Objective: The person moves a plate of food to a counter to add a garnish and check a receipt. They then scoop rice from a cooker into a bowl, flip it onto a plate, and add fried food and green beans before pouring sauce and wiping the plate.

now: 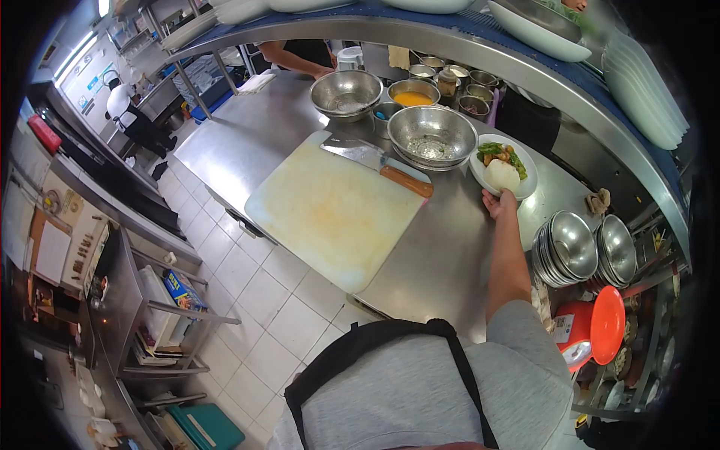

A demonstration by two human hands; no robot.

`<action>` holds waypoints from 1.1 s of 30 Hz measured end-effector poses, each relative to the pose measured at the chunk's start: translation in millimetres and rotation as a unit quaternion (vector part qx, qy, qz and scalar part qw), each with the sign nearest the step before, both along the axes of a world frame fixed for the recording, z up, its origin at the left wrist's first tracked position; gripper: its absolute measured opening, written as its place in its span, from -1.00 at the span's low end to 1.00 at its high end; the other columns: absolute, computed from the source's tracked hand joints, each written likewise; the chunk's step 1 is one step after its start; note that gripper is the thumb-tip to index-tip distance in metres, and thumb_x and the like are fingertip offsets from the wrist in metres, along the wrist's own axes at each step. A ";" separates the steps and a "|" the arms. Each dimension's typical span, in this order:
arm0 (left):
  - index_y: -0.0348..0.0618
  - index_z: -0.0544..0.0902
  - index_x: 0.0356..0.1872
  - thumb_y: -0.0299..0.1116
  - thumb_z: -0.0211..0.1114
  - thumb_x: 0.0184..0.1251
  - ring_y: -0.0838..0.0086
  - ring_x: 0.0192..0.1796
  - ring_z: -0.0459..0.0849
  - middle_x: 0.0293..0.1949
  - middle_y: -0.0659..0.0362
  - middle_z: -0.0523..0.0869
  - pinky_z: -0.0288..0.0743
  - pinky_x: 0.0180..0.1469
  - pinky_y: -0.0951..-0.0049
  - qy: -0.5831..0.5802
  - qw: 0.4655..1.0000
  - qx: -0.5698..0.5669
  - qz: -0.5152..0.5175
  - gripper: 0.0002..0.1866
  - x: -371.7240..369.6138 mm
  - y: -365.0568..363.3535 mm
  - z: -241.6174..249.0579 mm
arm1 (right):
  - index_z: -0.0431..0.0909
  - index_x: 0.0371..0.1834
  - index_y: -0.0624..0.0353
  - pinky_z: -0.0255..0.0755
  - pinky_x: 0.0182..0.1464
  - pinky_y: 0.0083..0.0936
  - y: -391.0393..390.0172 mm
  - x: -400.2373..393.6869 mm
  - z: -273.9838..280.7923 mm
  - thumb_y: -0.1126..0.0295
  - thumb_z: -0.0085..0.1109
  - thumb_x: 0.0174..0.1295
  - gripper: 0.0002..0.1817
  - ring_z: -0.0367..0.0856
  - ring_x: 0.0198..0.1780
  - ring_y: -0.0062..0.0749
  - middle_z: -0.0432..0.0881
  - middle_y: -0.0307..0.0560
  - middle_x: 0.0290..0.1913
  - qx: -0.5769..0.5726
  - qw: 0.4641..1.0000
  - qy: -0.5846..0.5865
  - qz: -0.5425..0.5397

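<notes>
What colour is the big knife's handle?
The knife's handle is orange-brown, like wood; the head view shows it best.

**Right Arm Extended Forward**

The right arm (508, 259) reaches ahead and away from the torso (390, 382), its bare forearm (508, 251) running nearly straight from the elbow (507, 296). The wrist (507, 216) looks close to level with it. At the far end, the right hand (501, 203) has its fingers (489, 199) spread apart, though their exact curl seems too small to judge.
</notes>
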State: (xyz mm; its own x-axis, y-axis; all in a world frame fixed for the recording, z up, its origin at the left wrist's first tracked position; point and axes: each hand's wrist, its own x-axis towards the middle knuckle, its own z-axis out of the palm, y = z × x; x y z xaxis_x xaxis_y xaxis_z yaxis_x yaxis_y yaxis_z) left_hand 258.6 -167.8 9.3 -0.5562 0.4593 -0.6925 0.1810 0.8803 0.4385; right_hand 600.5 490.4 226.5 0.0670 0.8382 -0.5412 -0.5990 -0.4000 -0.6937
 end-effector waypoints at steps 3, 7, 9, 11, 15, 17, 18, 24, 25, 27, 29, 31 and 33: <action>-0.25 0.52 -0.55 -0.25 0.06 -0.03 0.08 -0.36 0.55 -0.50 -0.08 0.57 0.41 -0.30 0.18 0.000 1.000 -0.004 0.009 -0.76 2.3 -4.9 0.1 | 0.13 0.09 0.21 0.43 -0.20 -0.19 4.7 5.5 3.5 0.39 -0.31 0.19 -0.63 0.55 -0.32 0.00 0.41 0.18 -0.13 -0.013 0.999 -0.014 -0.027; -0.25 0.53 -0.55 -0.23 0.07 -0.03 0.08 -0.36 0.55 -0.51 -0.08 0.57 0.41 -0.30 0.18 -0.002 1.000 -0.007 0.020 -0.74 4.1 -8.1 0.2 | 0.17 0.05 0.25 0.49 -0.26 -0.19 4.0 16.3 29.5 0.44 -0.33 0.17 -0.64 0.56 -0.36 0.03 0.44 0.20 -0.18 0.015 0.999 -0.009 -0.037; -0.25 0.53 -0.55 -0.22 0.07 -0.03 0.08 -0.37 0.55 -0.51 -0.08 0.57 0.41 -0.31 0.18 -0.003 1.000 -0.008 0.024 -0.74 4.7 -9.7 0.7 | 0.20 -0.02 0.37 0.53 -0.36 -0.26 9.8 21.8 41.6 0.48 -0.30 0.12 -0.66 0.58 -0.39 0.01 0.47 0.23 -0.25 0.051 0.998 -0.002 -0.046; -0.26 0.53 -0.55 -0.21 0.07 -0.03 0.08 -0.37 0.55 -0.51 -0.08 0.57 0.41 -0.31 0.18 -0.001 1.000 -0.009 0.025 -0.73 3.9 -10.2 0.4 | 0.20 -0.05 0.43 0.55 -0.41 -0.30 17.6 29.6 49.8 0.49 -0.29 0.09 -0.66 0.58 -0.40 0.01 0.47 0.25 -0.26 0.103 0.994 -0.007 -0.042; -0.26 0.53 -0.56 -0.20 0.07 -0.04 0.08 -0.37 0.55 -0.51 -0.09 0.57 0.41 -0.31 0.18 0.003 1.000 0.000 0.019 -0.71 0.2 -7.4 -1.6 | 0.16 -0.06 0.45 0.55 -0.43 -0.35 -31.0 13.3 108.2 0.52 -0.25 0.04 -0.64 0.59 -0.38 0.00 0.48 0.26 -0.26 0.196 0.979 -0.048 -0.037; -0.27 0.53 -0.56 -0.19 0.08 -0.04 0.08 -0.38 0.55 -0.51 -0.09 0.57 0.41 -0.31 0.18 0.013 1.000 0.017 0.013 -0.71 -4.0 -5.4 -4.3 | 0.15 -0.03 0.42 0.55 -0.41 -0.36 -61.5 0.5 131.9 0.51 -0.24 0.04 -0.62 0.59 -0.38 -0.03 0.48 0.23 -0.25 0.211 0.976 -0.059 0.012; -0.27 0.53 -0.56 -0.18 0.08 -0.04 0.08 -0.38 0.55 -0.51 -0.09 0.57 0.41 -0.31 0.18 0.020 0.999 0.032 0.009 -0.70 -5.7 -4.6 -9.9 | 0.15 -0.02 0.41 0.55 -0.40 -0.36 -75.7 -7.0 137.3 0.51 -0.24 0.04 -0.62 0.59 -0.38 -0.05 0.49 0.22 -0.24 0.217 0.973 -0.063 0.040; -0.34 0.54 -0.57 -0.10 0.08 -0.02 0.08 -0.37 0.55 -0.47 -0.16 0.58 0.40 -0.28 0.22 -0.010 0.994 0.100 0.036 -0.60 -9.9 21.1 -2.2 | 0.17 0.01 0.32 0.52 -0.43 -0.39 -152.1 -79.8 140.4 0.47 -0.22 0.02 -0.59 0.58 -0.43 -0.17 0.50 0.14 -0.23 0.143 0.952 -0.018 0.271; -0.35 0.58 -0.51 -0.09 0.09 -0.02 0.15 -0.34 0.57 -0.44 -0.16 0.60 0.42 -0.26 0.26 0.043 0.996 0.083 -0.010 -0.58 -4.4 27.7 19.3 | 0.17 0.02 0.31 0.52 -0.43 -0.39 -162.4 -95.9 135.2 0.47 -0.22 0.01 -0.58 0.58 -0.42 -0.18 0.50 0.13 -0.23 0.136 0.939 -0.016 0.316; -0.29 0.57 -0.22 0.01 0.09 0.02 0.22 -0.18 0.56 -0.21 -0.05 0.60 0.42 -0.17 0.28 -0.156 0.987 0.034 -0.020 -0.49 -6.1 21.2 23.0 | 0.17 0.03 0.30 0.52 -0.43 -0.39 -189.3 -128.4 118.2 0.48 -0.20 -0.01 -0.56 0.58 -0.42 -0.20 0.51 0.11 -0.22 0.113 0.908 -0.006 0.404; -0.20 0.51 -0.07 0.05 0.08 0.04 0.23 -0.10 0.53 -0.04 0.01 0.52 0.42 -0.13 0.18 -0.268 0.963 0.003 0.009 -0.44 -1.6 1.3 2.8 | 0.15 0.05 0.29 0.53 -0.45 -0.38 -226.9 -164.3 113.1 0.47 -0.18 -0.03 -0.53 0.58 -0.42 -0.21 0.51 0.10 -0.22 0.117 0.864 0.015 0.489; -0.19 0.49 -0.05 0.05 0.10 0.04 0.25 -0.09 0.52 -0.03 0.02 0.51 0.42 -0.13 0.17 -0.331 0.943 -0.009 0.037 -0.44 -4.5 -14.0 1.4 | 0.14 0.07 0.29 0.54 -0.48 -0.39 -266.9 -199.6 109.2 0.47 -0.17 -0.05 -0.49 0.58 -0.43 -0.21 0.51 0.10 -0.22 0.115 0.826 0.014 0.551; -0.17 0.48 -0.03 0.04 0.11 0.03 0.27 -0.08 0.51 -0.02 0.04 0.51 0.42 -0.13 0.16 -0.368 0.927 0.000 0.077 -0.44 -12.2 -40.7 1.8 | 0.12 0.09 0.29 0.54 -0.53 -0.41 -309.6 -240.5 101.3 0.47 -0.17 -0.07 -0.47 0.58 -0.43 -0.21 0.51 0.10 -0.22 0.115 0.794 -0.009 0.596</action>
